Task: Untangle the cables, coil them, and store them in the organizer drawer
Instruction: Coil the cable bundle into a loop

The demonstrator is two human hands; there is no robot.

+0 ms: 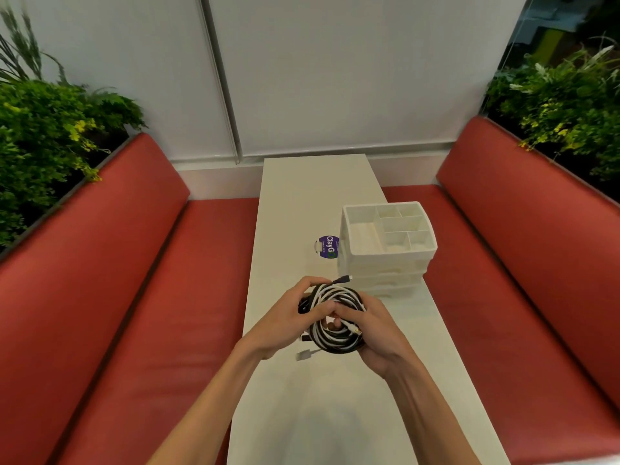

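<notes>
Head view over a long white desk (318,414). A bundle of black and white cables (339,293), wound together into one round coil, is held above the middle of the desk by both hands. The left hand (292,317) is curled round the left and far side of the coil, with its fingers closed over the strands. The right hand (372,337) is curled round the right and near side, and its fingertips are pressed into the centre of the loop, where the two hands meet. A black plug (342,280) is seen projecting from the far edge of the coil, and a white plug (303,355) hangs loose at its near left, close above the desk. A white plastic organizer with a compartmented top tray (385,260) stands on the right part of the desk, just beyond the coil and apart from it. The stacked drawers (385,281) beneath the tray appear closed, and nothing is seen in the top compartments. A round purple label (328,247) lies just left of the organizer. Progress is judged to be early: black and white strands are interleaved in a single loop, so separation, individual coiling, opening of a drawer and stowing are all taken to remain.
</notes>
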